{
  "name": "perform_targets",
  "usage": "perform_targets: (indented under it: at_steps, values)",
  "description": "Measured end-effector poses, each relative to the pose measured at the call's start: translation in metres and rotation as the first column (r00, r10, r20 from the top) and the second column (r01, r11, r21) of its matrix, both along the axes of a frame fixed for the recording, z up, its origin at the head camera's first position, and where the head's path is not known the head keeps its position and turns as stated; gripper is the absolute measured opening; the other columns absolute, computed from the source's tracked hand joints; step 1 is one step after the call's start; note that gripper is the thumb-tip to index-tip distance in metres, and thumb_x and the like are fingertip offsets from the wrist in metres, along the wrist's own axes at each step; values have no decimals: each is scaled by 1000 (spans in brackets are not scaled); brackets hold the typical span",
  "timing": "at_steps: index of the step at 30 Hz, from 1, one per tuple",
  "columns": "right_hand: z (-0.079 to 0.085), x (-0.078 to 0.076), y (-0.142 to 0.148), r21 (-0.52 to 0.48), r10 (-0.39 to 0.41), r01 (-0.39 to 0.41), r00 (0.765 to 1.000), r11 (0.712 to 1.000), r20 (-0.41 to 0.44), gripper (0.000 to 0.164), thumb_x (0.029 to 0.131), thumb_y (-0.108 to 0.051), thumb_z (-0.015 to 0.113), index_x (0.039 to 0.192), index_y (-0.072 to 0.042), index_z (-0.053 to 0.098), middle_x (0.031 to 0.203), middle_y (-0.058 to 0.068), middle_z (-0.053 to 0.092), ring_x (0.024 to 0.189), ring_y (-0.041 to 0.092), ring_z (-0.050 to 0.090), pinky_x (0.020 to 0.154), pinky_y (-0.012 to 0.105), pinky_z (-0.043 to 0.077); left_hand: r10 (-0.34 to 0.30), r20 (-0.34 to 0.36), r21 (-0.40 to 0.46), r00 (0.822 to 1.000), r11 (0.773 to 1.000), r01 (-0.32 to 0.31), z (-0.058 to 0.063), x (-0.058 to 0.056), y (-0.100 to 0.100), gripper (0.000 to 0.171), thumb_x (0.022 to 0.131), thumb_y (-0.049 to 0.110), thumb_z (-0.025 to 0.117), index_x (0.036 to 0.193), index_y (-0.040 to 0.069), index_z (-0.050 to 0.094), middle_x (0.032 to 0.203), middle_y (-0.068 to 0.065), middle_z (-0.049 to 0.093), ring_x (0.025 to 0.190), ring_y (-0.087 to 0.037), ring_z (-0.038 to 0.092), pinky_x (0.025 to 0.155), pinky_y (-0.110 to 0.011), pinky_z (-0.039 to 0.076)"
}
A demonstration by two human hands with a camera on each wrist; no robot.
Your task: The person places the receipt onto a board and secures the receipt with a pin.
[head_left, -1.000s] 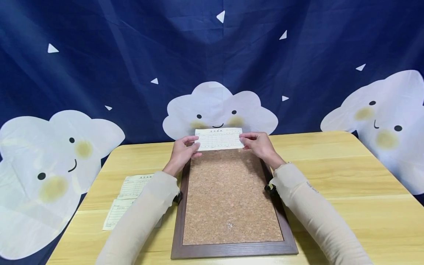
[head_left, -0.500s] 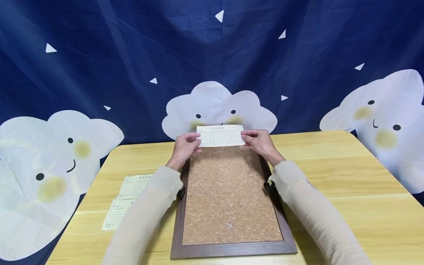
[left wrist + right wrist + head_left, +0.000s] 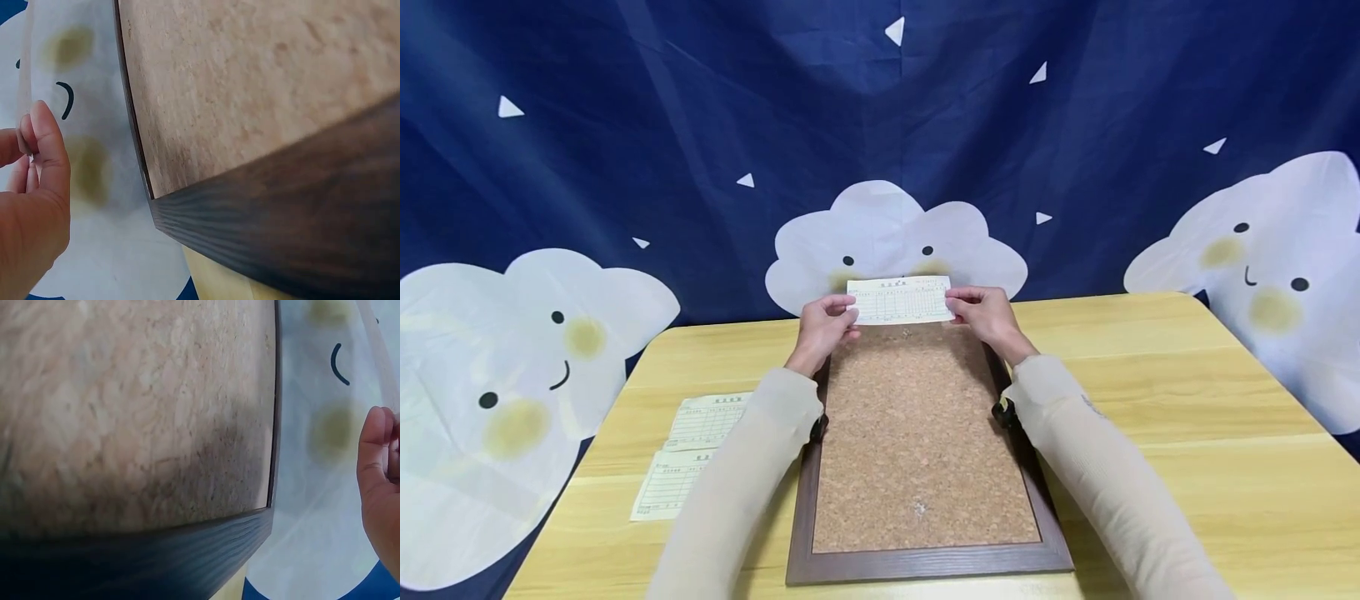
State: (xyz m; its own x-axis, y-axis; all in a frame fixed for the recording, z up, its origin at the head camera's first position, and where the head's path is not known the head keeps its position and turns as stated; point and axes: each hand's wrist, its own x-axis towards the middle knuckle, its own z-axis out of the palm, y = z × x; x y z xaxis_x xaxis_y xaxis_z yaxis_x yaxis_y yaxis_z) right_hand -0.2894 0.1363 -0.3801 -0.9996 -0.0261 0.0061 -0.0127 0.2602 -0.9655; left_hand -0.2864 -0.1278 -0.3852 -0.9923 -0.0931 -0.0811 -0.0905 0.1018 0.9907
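Note:
A printed paper form (image 3: pixel 901 302) with a ruled table is stretched between the two hands above the far end of a cork board (image 3: pixel 925 433). My left hand (image 3: pixel 822 329) pinches its left edge between thumb and fingers. At the opposite edge, my right hand (image 3: pixel 988 317) pinches the sheet likewise. In the left wrist view the left hand (image 3: pixel 44 181) appears with the sheet seen edge-on, beyond the board's dark frame. The right wrist view catches the right hand (image 3: pixel 381 481) only partly, at the image border. The sheet covers the board's far frame edge in the head view.
Two similar paper forms (image 3: pixel 707 419) lie on the wooden table (image 3: pixel 1187 400) left of the board, partly hidden by the left sleeve (image 3: pixel 745 483). Behind the table hangs a dark blue curtain (image 3: pixel 700 100) with smiling clouds. The board's brown frame (image 3: pixel 925 564) reaches near the table's front.
Both hands have moved the paper form slightly up in the head view, away from me, and a little to the right. Each keeps its pinch. The board and the other forms stay in place.

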Motion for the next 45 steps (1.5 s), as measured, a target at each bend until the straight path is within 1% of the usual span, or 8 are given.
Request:
perform_targets:
  at_steps: [4,10,15,20,30,37,43,45]
  values:
    - [-1,-3,-1,24,-17,17,1000,1000,9,26,98,-6,63,120,7,68,111,20,68,82,22,68,87,40,56,11,-12,-10,1000,1000,-12,-1,-2,3,27,94,-5,63,120,-3,66,106,-14,57,70,-17,64,63,-23,58]
    - [-7,-8,-3,80,-36,34,999,996,24,26,98,-9,63,120,4,69,115,19,67,81,12,62,91,43,53,26,-7,-29,1000,999,-26,-3,-3,7,28,91,-6,63,119,-5,67,104,-15,57,60,-12,61,60,-22,57]
    - [-12,-11,-3,150,-46,40,998,988,34,25,98,-10,63,119,3,70,115,18,67,85,13,59,78,27,53,25,-9,-56,1000,998,-25,-8,-6,8,29,89,-8,63,118,-7,66,102,-15,56,57,-11,61,58,-22,56]
    - [-14,-11,-3,212,-50,46,999,976,17,24,97,-9,63,116,3,71,111,18,69,80,11,60,64,15,46,32,-3,-128,999,991,-32,-13,-9,9,29,88,-7,64,117,-7,68,99,-13,56,57,-9,61,58,-21,56]
    - [-19,-12,-5,295,-40,33,999,955,19,23,96,-8,63,114,1,74,117,17,69,89,18,61,63,16,44,43,64,-304,997,952,-22,-12,-9,11,23,89,-3,69,112,-3,72,94,-11,61,62,-15,65,64,-29,59]
    - [-22,-11,-4,356,-28,29,1000,934,-6,21,93,-9,65,108,1,76,95,13,73,70,11,60,58,16,41,41,119,-378,992,926,7,-15,-12,10,19,88,-1,72,107,0,74,103,-12,62,61,-15,63,60,-26,57]
    - [-24,-13,-7,380,-14,2,1000,925,28,19,90,-4,64,103,2,76,75,6,69,58,6,56,53,17,41,50,154,-458,987,889,27,-16,-15,11,19,87,-1,73,106,1,75,97,-11,66,59,-11,60,53,-20,53]
    - [-24,-13,-7,399,-16,0,999,917,35,18,90,-4,64,103,2,76,74,5,69,58,6,55,54,18,41,50,158,-476,986,879,31,-16,-14,11,19,86,0,74,105,2,76,95,-10,66,60,-11,59,53,-20,52]
